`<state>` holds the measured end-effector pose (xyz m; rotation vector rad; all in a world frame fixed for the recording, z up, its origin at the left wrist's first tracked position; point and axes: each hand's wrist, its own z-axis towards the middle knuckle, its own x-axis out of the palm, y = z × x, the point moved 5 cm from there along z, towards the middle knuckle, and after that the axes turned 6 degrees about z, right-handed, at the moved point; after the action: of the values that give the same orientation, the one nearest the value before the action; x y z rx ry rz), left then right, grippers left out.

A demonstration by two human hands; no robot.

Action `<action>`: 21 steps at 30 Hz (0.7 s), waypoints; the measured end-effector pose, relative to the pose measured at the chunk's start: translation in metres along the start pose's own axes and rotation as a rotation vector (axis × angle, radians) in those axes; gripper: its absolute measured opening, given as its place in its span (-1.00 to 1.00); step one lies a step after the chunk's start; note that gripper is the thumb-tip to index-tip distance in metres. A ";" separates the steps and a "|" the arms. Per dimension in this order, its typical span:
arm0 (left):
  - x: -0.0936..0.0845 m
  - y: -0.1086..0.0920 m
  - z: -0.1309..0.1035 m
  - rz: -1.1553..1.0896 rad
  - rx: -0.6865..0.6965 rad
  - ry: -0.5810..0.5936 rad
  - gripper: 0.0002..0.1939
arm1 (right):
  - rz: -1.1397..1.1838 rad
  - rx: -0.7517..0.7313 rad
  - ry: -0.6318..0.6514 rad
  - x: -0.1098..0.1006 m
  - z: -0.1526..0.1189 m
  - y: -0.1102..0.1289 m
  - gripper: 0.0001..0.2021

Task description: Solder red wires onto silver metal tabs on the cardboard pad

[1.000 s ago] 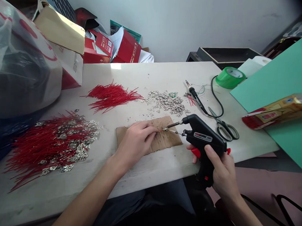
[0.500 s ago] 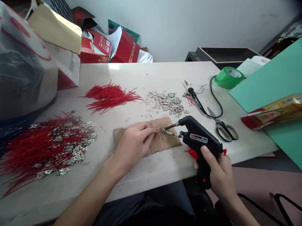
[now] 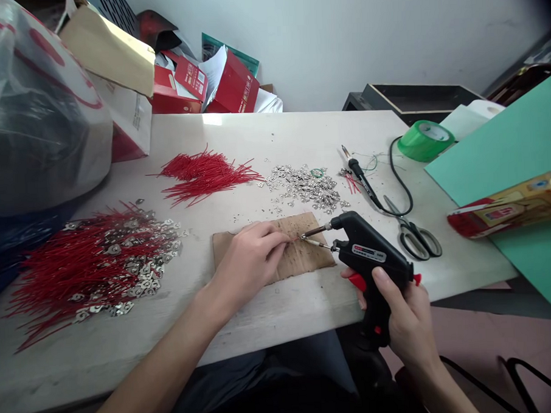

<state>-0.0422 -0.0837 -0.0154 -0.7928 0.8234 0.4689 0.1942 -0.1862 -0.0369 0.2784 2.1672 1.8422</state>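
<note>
Bench [image 3: 309, 132]: white top, smudged toward the near edge; pale wall [image 3: 332, 52] beyond the far edge.
Cardboard [image 3: 305, 263]: brown offcut, dark specks, flat near the middle of the near edge.
Red wire [image 3: 295, 238]: very thin, only a short length showing, above the cardboard; small shiny spot where it meets the gun's tip, too small to make out.
Soldering gun [image 3: 375, 251]: black body, pale label on the side, red trigger; two metal prongs converge to a tip over the cardboard; handle juts past the bench's near edge.
Wire to fingers: projects from the left fingertips toward the right corner of the bench; gun tip just beyond them, apart from the skin.
Left hand [image 3: 248, 253]: thumb and forefinger pinching the wire; remaining fingers bunched behind.
Right hand [image 3: 410, 310]: wrapped round the gun's grip, thumb along its side, fingertips showing by the trigger.
Wired pieces [image 3: 99, 263]: tangled red lengths with silvery tabs, toward the bench's left end.
Loose wires [image 3: 205, 173]: red bundle, between far edge and cardboard.
Loose tabs [image 3: 309, 187]: silvery scatter, right of that bundle.
Scissors [image 3: 411, 237]: near the right edge, handles toward the near edge.
</note>
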 end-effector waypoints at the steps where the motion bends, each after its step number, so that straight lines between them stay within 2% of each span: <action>1: 0.000 0.000 0.000 0.000 -0.001 -0.001 -0.85 | -0.005 -0.012 0.010 -0.001 0.001 -0.001 -0.54; 4: 0.001 0.000 0.000 0.004 -0.003 0.002 -0.85 | -0.012 -0.030 0.029 -0.001 0.001 -0.002 -0.55; 11: 0.001 0.000 0.000 0.009 0.001 -0.001 -0.84 | -0.021 -0.014 -0.015 0.003 -0.003 0.005 -0.54; 21: 0.002 0.001 -0.001 0.006 0.004 -0.007 -0.85 | -0.035 -0.002 -0.009 0.000 -0.003 -0.001 -0.56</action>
<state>-0.0421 -0.0837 -0.0181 -0.7850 0.8204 0.4755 0.1930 -0.1891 -0.0371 0.2471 2.1503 1.8208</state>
